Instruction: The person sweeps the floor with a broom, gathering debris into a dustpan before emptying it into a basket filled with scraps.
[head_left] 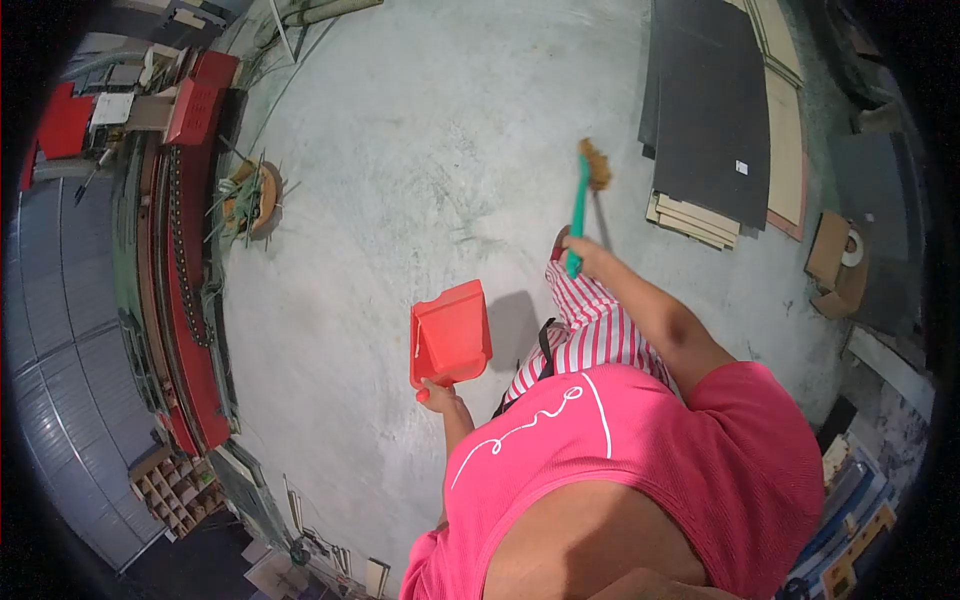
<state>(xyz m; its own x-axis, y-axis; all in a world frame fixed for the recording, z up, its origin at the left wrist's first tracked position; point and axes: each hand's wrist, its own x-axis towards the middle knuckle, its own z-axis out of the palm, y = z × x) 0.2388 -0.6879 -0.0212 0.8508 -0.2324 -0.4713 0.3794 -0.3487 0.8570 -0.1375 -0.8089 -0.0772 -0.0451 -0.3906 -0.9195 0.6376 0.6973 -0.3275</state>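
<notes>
My left hand [440,398] is closed around the handle of a red dustpan [455,335], which is held out over the grey concrete floor with its open edge pointing away from me. In my right hand [588,256], reached forward, is the green handle of a hand brush [580,205]. The brush's tan bristles [595,165] point away from me, and its shadow lies on the floor beside it. Part of a shoe [561,242] shows by my right hand, below striped trousers.
Dark flat boards [708,110] lie stacked over cream boards on the right. On the left, a long red machine [205,330] runs beside a round basket [265,200] of green strips. A cardboard box [830,262] with a tape roll stands far right. Wooden compartments [178,492] sit lower left.
</notes>
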